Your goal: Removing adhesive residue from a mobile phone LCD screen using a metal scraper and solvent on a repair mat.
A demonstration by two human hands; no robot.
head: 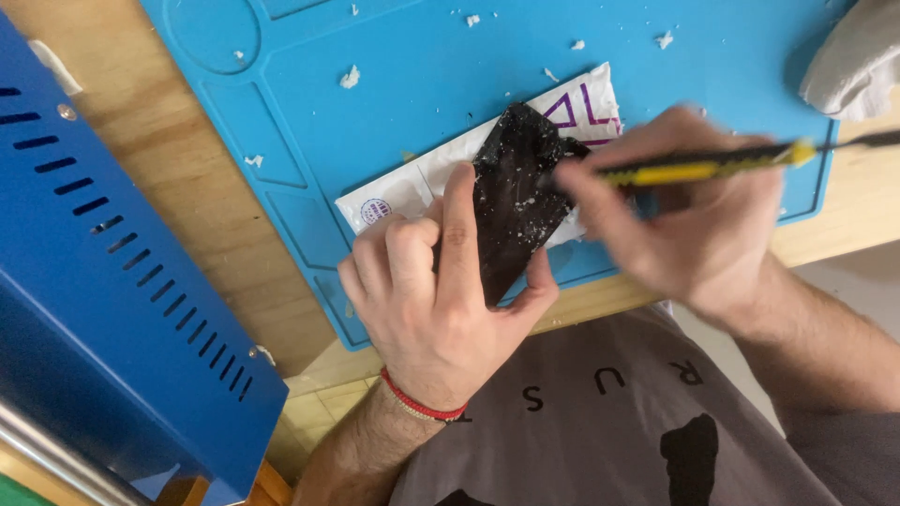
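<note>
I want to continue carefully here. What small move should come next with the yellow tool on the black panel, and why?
Probably a short scrape along the black panel with the yellow tool. White flecks cover the panel's surface, the right hand has the tool's tip at the panel's upper edge, and the left hand pins the panel against the white paper on the blue mat.

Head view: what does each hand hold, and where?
Left hand pins the flat black debris-flecked slab by its near end; right hand grips the yellow-and-black tool mid-shaft.
</note>
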